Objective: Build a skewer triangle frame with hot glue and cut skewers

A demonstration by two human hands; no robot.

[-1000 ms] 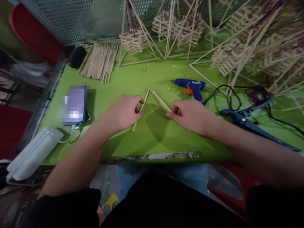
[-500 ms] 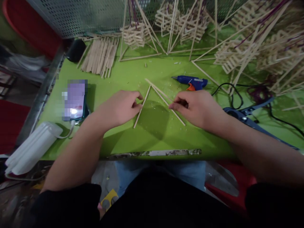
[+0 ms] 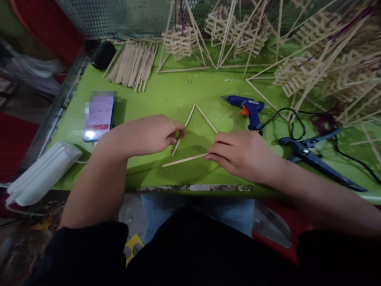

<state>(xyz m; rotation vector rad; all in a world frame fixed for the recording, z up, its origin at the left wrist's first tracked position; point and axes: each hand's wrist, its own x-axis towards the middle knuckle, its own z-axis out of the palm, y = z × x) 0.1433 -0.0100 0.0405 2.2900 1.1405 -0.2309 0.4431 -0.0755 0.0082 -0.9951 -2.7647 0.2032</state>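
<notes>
The right hand pinches one end of a loose thin wooden stick. The stick points over to the left, and its free end is near the bench edge, on the person's side of the left hand. The left hand has its fingers curled over the left stick of a pointy shape on the green bench. I cannot tell if it is squeezing that stick. The right stick meets it at the top, between and beyond the hands, and its lower end hides behind the right hand.

A blue glue gun with an orange trigger lies just beyond the right hand. Dark hand cutters lie to the right of that hand. A lit phone is left of the left hand. Far past the left hand is a pile of sticks.
</notes>
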